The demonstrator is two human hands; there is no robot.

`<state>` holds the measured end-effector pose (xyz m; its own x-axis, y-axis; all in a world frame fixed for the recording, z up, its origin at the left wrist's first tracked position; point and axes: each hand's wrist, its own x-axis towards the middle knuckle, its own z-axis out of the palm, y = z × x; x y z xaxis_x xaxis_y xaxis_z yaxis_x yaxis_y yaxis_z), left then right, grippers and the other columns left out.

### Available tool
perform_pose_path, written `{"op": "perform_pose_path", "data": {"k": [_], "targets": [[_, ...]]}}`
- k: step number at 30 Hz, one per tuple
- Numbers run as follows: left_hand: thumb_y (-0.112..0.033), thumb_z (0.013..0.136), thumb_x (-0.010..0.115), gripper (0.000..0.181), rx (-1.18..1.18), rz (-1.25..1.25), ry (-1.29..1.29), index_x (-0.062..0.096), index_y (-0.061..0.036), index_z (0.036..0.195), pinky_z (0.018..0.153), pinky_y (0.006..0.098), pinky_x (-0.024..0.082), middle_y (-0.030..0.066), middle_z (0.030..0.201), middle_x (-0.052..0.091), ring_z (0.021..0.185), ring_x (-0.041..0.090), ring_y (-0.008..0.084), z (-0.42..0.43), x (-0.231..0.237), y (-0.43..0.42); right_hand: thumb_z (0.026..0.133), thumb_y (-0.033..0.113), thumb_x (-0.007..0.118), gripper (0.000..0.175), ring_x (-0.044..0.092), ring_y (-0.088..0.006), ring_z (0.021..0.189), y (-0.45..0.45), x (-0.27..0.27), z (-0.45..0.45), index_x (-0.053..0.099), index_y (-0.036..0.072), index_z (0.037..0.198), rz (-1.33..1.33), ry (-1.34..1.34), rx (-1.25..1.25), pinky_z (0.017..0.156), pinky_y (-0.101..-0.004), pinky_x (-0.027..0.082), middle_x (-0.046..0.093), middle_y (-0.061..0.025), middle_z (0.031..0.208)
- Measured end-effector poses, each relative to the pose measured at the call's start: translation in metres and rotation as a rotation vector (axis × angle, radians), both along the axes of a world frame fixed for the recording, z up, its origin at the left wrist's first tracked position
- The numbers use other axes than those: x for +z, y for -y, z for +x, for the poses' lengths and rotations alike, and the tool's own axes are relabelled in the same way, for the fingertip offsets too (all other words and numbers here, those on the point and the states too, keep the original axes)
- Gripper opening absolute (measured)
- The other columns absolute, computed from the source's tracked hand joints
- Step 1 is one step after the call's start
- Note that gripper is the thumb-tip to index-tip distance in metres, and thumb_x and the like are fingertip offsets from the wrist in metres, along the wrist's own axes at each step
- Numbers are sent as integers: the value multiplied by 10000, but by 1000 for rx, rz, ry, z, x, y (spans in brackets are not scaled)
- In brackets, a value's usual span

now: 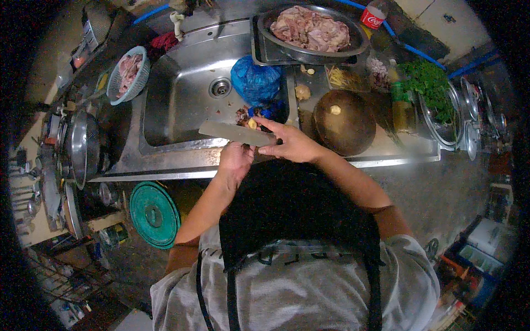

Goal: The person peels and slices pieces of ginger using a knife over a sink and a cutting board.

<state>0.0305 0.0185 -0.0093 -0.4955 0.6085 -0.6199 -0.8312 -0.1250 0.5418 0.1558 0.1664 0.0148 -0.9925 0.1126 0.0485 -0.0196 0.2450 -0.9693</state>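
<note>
Over the near rim of the steel sink (186, 145), my right hand (296, 140) is closed on the handle of a broad-bladed knife (232, 133), whose blade points left. Its index finger reaches to a small yellowish piece (252, 123), perhaps peeled ginger. My left hand (238, 157) is just below the blade, its fingers curled and partly hidden by it; what it holds cannot be told. Dark scraps (242, 116) lie in the sink beside a blue plastic bag (256, 80). On the right, a round cutting board (344, 124) bears a small pale slice (335, 109).
A steel basin (360, 43) of raw meat (310, 31) stands at the back. A light blue basket (143, 78) with meat is at the left. Pale strips (341, 77), a bottle (401, 103) and leafy greens (432, 87) are at the right. A green lid (154, 215) is below the counter.
</note>
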Motion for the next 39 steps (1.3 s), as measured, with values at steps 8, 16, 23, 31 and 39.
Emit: {"op": "perform_pose_path", "data": {"k": [8, 16, 23, 31, 39], "targets": [[-68, 944, 573, 239, -24, -60, -12, 562, -6, 1176, 917, 300, 513, 90, 1127, 626, 1029, 619, 198, 5, 6, -2, 870, 153, 729, 682, 597, -116, 829, 2, 3, 0, 356, 94, 1438, -158, -9, -92, 617, -266, 493, 620, -97, 1104], [26, 908, 594, 167, -155, 72, -213, 587, 16, 1074, 906, 365, 521, 120, 1086, 628, 1006, 626, 245, 8, -3, -9, 937, 274, 657, 773, 448, -67, 471, -5, 27, 9, 184, 210, 1546, -358, -25, -168, 405, -233, 373, 588, -45, 794], [-32, 875, 628, 201, -503, 30, -557, 598, -18, 1073, 877, 354, 503, 79, 1002, 628, 972, 624, 204, 34, 1, -70, 905, 308, 688, 765, 482, -71, 479, -19, 34, 31, 284, 136, 1532, -296, 187, -246, 452, -239, 429, 654, -49, 822], [-48, 751, 692, 256, -894, 545, -1688, 676, -32, 1006, 892, 374, 495, 115, 1016, 675, 1006, 629, 291, 67, -20, -170, 883, 226, 632, 602, 622, -267, 874, -38, 17, 117, 434, 84, 1433, 195, -17, -447, 836, -381, 496, 644, -182, 1075], [24, 792, 683, 246, -788, 173, -1546, 708, -46, 1027, 801, 328, 526, 104, 1026, 674, 891, 660, 243, 96, -23, -166, 949, 197, 519, 530, 649, -457, 804, -18, 26, 228, 409, 322, 1452, 223, 630, -924, 712, -517, 520, 659, -270, 926]]}}
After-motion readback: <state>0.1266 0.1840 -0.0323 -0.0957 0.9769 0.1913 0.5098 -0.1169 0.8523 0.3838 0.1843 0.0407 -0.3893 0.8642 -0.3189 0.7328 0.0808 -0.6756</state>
